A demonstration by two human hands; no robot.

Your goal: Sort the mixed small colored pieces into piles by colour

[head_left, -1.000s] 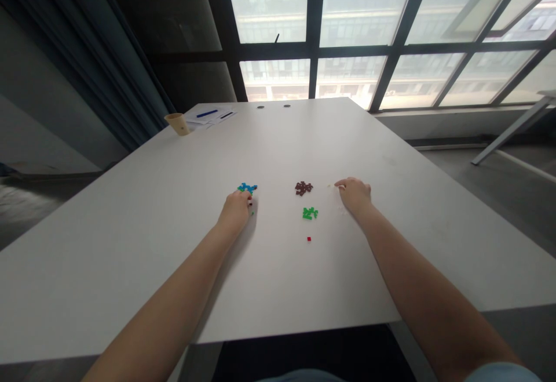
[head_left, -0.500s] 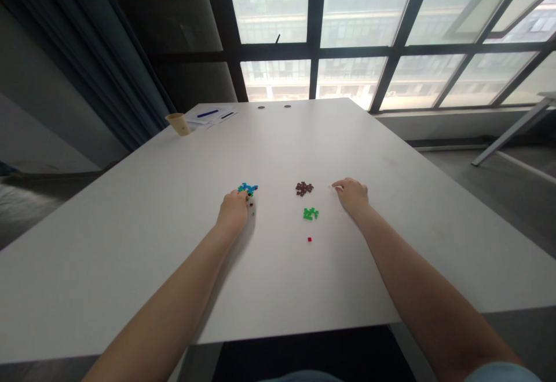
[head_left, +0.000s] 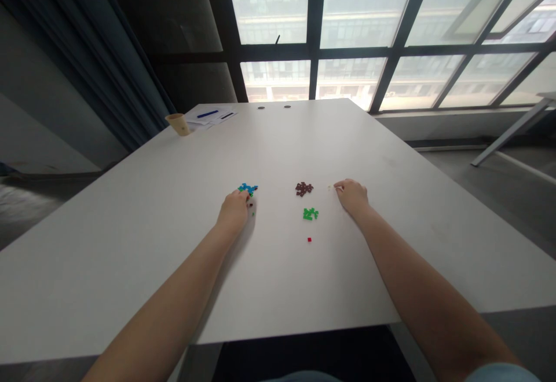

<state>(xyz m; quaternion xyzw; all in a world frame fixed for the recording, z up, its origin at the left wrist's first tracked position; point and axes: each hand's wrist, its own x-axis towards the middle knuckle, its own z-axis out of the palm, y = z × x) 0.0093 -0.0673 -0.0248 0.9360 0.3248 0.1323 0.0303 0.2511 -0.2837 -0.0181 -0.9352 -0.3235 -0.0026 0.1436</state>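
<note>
Both my hands rest on a white table point(head_left: 130, 243) among small piles of tiny coloured pieces. My left hand point(head_left: 233, 210) lies knuckles up, its fingertips at a blue pile point(head_left: 247, 187) with a few green and red bits beside it. My right hand point(head_left: 353, 196) has its fingers curled, fingertips at a tiny pale piece point(head_left: 329, 187); whether it grips anything is too small to tell. Between the hands lie a dark brown pile point(head_left: 303, 188), a green pile point(head_left: 310, 214) and a single red piece point(head_left: 309, 239).
At the table's far left corner stand a tan cup point(head_left: 179, 123) and papers with pens point(head_left: 212, 115). Two round cable holes point(head_left: 273, 106) sit at the far edge. Large windows rise behind, a dark curtain point(head_left: 87, 63) hangs at the left.
My right hand has crept slightly left and back toward the pale piece. My left hand has barely shifted at the blue pile.
</note>
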